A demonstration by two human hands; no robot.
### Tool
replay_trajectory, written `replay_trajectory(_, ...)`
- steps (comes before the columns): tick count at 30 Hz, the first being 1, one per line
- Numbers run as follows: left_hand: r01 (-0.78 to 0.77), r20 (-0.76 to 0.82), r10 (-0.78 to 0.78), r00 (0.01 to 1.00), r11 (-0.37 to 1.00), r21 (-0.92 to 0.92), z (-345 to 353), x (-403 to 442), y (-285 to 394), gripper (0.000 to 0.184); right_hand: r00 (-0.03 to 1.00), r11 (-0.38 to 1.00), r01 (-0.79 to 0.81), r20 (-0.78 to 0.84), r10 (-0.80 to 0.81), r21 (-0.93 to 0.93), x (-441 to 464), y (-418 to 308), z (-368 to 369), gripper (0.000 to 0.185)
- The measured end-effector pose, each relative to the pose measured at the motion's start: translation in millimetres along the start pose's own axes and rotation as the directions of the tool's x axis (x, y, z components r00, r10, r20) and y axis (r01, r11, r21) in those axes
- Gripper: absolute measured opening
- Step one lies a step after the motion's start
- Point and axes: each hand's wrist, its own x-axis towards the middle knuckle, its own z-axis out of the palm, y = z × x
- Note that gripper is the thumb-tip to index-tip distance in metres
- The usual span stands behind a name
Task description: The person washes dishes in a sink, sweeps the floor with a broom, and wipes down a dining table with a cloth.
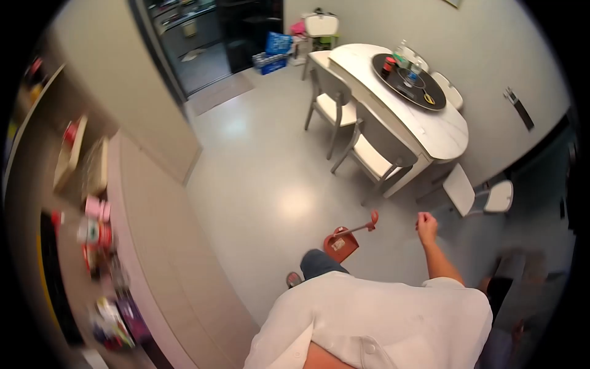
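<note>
Right hand [426, 226]: grip closed, fingers curled in | Left hand: out of view, grip cannot be told | Red dustpan [345, 248]: on floor [258, 172], in from the edge along the cabinet [160, 203], near person's leg [321, 262], apart from right hand.

A red dustpan [338, 246] sits on a glossy floor [246, 178], chairs [388, 142] and a white-topped table [444, 129] standing toward its right-hand edge.
</note>
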Motion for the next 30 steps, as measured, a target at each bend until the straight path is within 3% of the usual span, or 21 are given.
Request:
replay_trajectory(4,-0.283,0.107,0.272,0.956,0.953,0.106,10,103,207,0.052,0.933,0.966,-0.211,-0.263,0.244,0.147,64,-74,55,0.039)
replay_trajectory(7,-0.408,0.144,0.392,0.909,0.906,0.109,7,145,348,0.049,0.927,0.999,-0.011,-0.376,-0.007,-0.047,167,-139,159,0.044)
replay_trajectory(10,-0.417,0.140,0.404,0.904,0.906,0.073,-10,159,459,0.048,0.958,0.950,0.189,-0.260,-0.123,0.249,276,-261,347,0.043)
replay_trajectory(12,-0.397,0.140,0.387,0.911,0.916,0.054,-24,171,528,0.049,0.950,0.918,0.236,0.123,-0.288,0.320,299,-381,484,0.028)
replay_trajectory(13,-0.381,0.145,0.371,0.917,0.924,0.040,-33,184,560,0.050,0.839,0.899,0.291,0.364,-0.404,0.327,292,-451,543,0.022)
replay_trajectory(14,-0.365,0.165,0.357,0.919,0.931,0.022,-37,209,590,0.050,0.609,0.839,0.427,0.579,-0.542,0.336,272,-527,600,0.017)
replay_trajectory(16,-0.200,0.302,0.217,0.928,0.976,-0.088,-38,257,655,0.046,-0.047,0.525,0.706,0.772,-0.634,0.475,243,-653,675,0.020)
replay_trajectory(17,-0.109,0.373,0.150,0.916,0.986,-0.129,-40,286,691,0.044,-0.338,0.330,0.736,0.744,-0.576,0.591,231,-703,694,0.026)
replay_trajectory(18,-0.051,0.430,0.114,0.896,0.986,-0.156,-38,310,719,0.043,-0.456,0.272,0.691,0.696,-0.554,0.669,229,-745,714,0.033)
replay_trajectory(20,-0.013,0.496,0.101,0.863,0.984,-0.177,-33,356,767,0.041,-0.520,0.285,0.587,0.623,-0.585,0.758,247,-793,756,0.028)
replay_trajectory(22,-0.021,0.531,0.097,0.842,0.989,-0.147,-35,402,817,0.039,-0.370,0.537,0.402,0.668,-0.645,0.742,302,-820,799,0.030)
replay_trajectory(23,-0.030,0.543,0.099,0.834,0.991,-0.134,-32,426,847,0.038,-0.204,0.779,0.264,0.823,-0.531,0.568,341,-793,849,0.028)
replay_trajectory(24,-0.040,0.555,0.099,0.826,0.992,-0.117,-36,444,881,0.037,-0.008,0.879,0.264,0.912,-0.410,0.397,382,-756,884,0.027)
replay_trajectory(26,-0.079,0.563,0.134,0.815,0.989,-0.121,-29,492,952,0.035,0.414,0.930,0.358,0.907,-0.082,-0.080,457,-648,917,0.025)
replay_trajectory(28,-0.140,0.552,0.197,0.810,0.980,-0.144,-35,531,1046,0.033,0.548,0.896,0.144,0.788,0.281,-0.420,511,-562,891,0.023)
replay_trajectory(30,-0.225,0.510,0.297,0.807,0.954,-0.198,-37,569,1156,0.031,0.536,0.783,-0.062,0.641,0.550,-0.619,547,-526,859,0.022)
